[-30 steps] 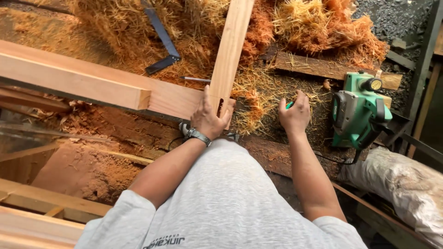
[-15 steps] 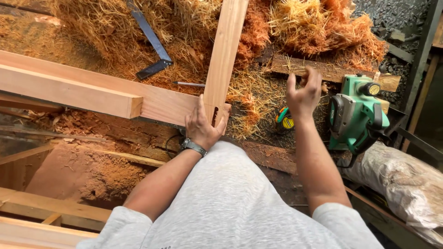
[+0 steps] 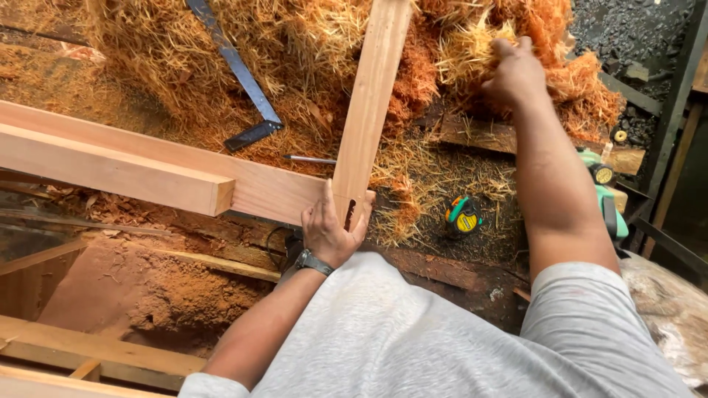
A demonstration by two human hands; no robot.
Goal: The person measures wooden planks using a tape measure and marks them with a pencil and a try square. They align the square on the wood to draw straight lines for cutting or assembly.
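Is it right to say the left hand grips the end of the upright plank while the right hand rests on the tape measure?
Not quite. The head view shows the left hand gripping the plank, but the right hand is up in the wood shavings; the tape measure lies untouched below.

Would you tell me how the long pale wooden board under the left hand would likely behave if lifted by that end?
The long pale wooden board looks straight and thick, so probably stiff. Gripped only at its near end by the left hand, it would likely feel front-heavy and tip. Its planed face may be a little slippery amid the orange wood shavings.
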